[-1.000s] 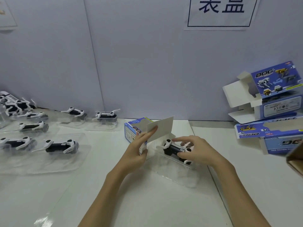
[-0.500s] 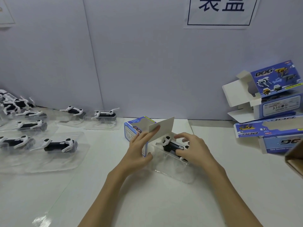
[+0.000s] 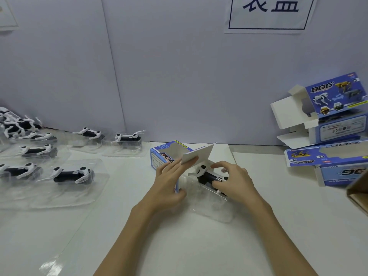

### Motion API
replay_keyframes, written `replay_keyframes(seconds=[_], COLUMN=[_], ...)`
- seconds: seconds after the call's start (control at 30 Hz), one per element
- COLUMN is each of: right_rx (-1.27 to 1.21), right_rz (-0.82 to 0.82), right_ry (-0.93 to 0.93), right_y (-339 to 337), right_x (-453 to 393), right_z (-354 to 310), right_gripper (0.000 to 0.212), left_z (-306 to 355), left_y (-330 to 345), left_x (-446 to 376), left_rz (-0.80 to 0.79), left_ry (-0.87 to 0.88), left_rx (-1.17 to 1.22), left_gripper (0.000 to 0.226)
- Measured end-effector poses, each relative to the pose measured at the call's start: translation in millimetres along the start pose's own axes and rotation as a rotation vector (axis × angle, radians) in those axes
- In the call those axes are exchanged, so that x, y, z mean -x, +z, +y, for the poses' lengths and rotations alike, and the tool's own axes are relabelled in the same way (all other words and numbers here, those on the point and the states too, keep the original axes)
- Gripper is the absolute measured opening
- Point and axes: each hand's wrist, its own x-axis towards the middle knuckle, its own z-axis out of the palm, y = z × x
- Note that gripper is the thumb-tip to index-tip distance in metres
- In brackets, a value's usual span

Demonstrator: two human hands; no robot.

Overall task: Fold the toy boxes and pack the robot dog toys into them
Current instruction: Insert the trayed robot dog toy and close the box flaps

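Note:
A blue toy box (image 3: 161, 155) lies on its side at the table's middle, its open end facing right with a white flap (image 3: 199, 154) raised. My left hand (image 3: 169, 181) holds the box at that open end, fingers up against the flap. My right hand (image 3: 234, 181) grips a black-and-white robot dog toy (image 3: 207, 175) seated in a clear plastic tray (image 3: 211, 208). The toy's front end lies at the box's mouth, just under the flap.
Several more robot dogs in clear trays (image 3: 71, 175) lie across the left of the white table (image 3: 179, 246). Folded and half-folded blue boxes (image 3: 334, 108) are stacked at the right. A brown carton corner (image 3: 358, 190) juts in at the right edge.
My right hand has slid the dog and its tray leftward, closer to the box's open end. My left hand keeps its hold on the box and flap.

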Motion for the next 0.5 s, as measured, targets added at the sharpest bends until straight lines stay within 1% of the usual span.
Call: replay_keyframes(seconds=[0.13,0.37,0.43,0.5], right_rx=[0.005,-0.011,0.013,-0.009], right_rz=[0.000,0.000,0.028,0.096], right_ry=[-0.001,-0.007,-0.005,0.000], right_y=[0,1,6,13], right_x=[1,2,3,4], right_z=[0,-2,-6,-11], right_gripper=[0.051,0.049,0.046,0.039], left_z=[-1,-8,-8,-6], left_y=[2,9,12,13], left_x=[0,-1,-3,-4], left_rz=[0.017,0.052,0.071,0.107], left_ry=[-0.048,-0.025,-0.027,-0.034], left_rx=[0.035,-0.036,-0.051,-0.046], left_gripper=[0.092,0.102,0.107,0.112])
